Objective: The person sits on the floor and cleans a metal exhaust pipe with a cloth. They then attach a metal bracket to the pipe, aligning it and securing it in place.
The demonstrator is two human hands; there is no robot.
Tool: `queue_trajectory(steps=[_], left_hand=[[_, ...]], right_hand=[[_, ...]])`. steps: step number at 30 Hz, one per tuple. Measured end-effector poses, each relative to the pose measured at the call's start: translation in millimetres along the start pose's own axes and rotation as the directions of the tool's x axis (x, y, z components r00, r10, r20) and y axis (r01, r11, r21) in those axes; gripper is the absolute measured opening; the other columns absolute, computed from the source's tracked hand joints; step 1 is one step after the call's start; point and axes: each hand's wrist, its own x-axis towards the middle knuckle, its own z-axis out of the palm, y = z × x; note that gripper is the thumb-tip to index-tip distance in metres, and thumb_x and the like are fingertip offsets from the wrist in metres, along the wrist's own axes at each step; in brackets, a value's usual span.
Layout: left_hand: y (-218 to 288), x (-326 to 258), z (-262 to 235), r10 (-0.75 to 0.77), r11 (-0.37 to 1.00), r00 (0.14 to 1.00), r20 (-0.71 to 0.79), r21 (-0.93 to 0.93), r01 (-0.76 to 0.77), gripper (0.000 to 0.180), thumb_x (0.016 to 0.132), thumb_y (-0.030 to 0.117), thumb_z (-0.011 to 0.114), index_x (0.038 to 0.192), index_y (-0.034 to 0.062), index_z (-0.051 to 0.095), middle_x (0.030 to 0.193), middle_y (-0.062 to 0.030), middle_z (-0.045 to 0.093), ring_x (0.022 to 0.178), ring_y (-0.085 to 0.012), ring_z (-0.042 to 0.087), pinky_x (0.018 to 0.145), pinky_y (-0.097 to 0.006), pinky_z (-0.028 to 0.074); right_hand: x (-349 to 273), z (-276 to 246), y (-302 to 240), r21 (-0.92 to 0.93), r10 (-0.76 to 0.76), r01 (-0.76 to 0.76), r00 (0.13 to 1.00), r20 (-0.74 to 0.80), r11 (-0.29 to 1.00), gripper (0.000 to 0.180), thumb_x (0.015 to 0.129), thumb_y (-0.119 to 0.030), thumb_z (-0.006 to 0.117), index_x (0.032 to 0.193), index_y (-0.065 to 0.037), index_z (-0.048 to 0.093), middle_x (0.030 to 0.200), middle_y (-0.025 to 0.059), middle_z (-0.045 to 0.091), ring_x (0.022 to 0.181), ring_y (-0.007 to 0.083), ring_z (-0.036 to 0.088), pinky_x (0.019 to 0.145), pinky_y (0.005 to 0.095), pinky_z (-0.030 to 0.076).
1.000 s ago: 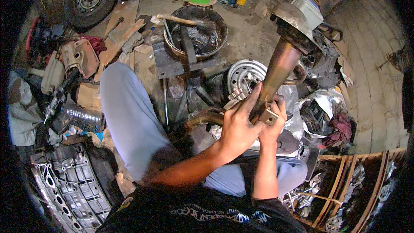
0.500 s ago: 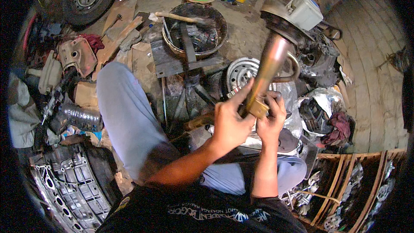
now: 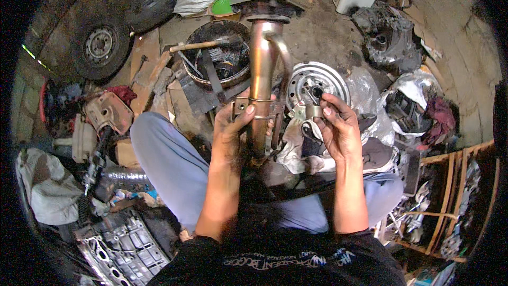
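— What are you holding there?

— My left hand is gripping the exhaust pipe at its bracket, standing it upright over my lap, flange at twelve o'clock. My right hand is pinching a small metal clamp at three o'clock of the pipe.

— What is worrying you?

— The pipe is looking top-heavy; with one hand on it, I judge it could be tipping toward the steel wheel rim, and the clamp could be slipping into the clutter on the floor.
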Motion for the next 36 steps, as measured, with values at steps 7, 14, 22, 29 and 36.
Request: queue_trajectory(steps=[7,14,22,29,36], left_hand=[[-1,4,-8,0.013,0.995,0.996,0.083,-0.102,-0.004,0.059,0.088,0.017,0.068,0.135,-0.0098,0.045,0.115,-0.0227,0.065,0.081,-0.024,0.068,0.065,-0.034,0.059],[-8,-2,2,-0.029,0.998,0.993,0.114,-0.053,0.035,0.059,0.087,0.016,0.069,0.135,-0.0094,0.045,0.115,-0.0211,0.066,0.084,-0.0243,0.069,0.067,-0.034,0.059],[-21,-1,15,0.003,0.999,0.988,0.154,0.036,-0.009,0.057,0.09,0.022,0.068,0.134,-0.0066,0.046,0.119,-0.0253,0.063,0.084,-0.0276,0.069,0.067,-0.035,0.06],[-37,8,7,-0.011,0.993,0.979,0.202,0.116,-0.013,0.106,0.057,0.04,0.093,0.141,-0.0023,0.046,0.13,-0.0082,0.06,0.09,-0.0145,0.065,0.075,-0.029,0.057],[-34,6,10,0.057,0.992,0.982,0.181,0.101,-0.076,0.103,0.064,0.051,0.087,0.141,-0.0029,0.044,0.115,-0.0102,0.064,0.085,-0.0179,0.066,0.072,-0.03,0.056]], right_hand=[[-2,1,9,-0.049,0.025,-0.022,0.997,0.078,0.999,0.031,0.079,-0.001,0.064,0.11,0.001,0.066,0.099,0.0055,0.066,0.086,0.0158,0.062,0.075,0.0289,0.048],[-19,40,14,-0.782,-0.576,0.621,0.659,0.483,0.054,0.037,0.079,-0.003,0.07,0.114,-0.015,0.07,0.096,0.0095,0.063,0.081,0.0286,0.064,0.069,0.0377,0.054],[-15,22,14,-0.768,-0.577,0.638,0.608,0.546,-0.054,0.031,0.078,-0.006,0.073,0.108,-0.008,0.068,0.092,0.0128,0.063,0.077,0.032,0.064,0.066,0.0402,0.053],[-26,30,4,-0.786,-0.627,0.617,0.631,0.456,0.05,0.008,0.079,0.001,0.069,0.085,-0.001,0.064,0.072,0.0176,0.059,0.064,0.0376,0.058,0.06,0.0435,0.047],[-22,31,-1,-0.827,-0.471,0.49,0.819,0.329,0.275,0.019,0.087,-0.008,0.066,0.074,0.003,0.058,0.067,0.0217,0.055,0.06,0.0402,0.053,0.056,0.0434,0.041]])
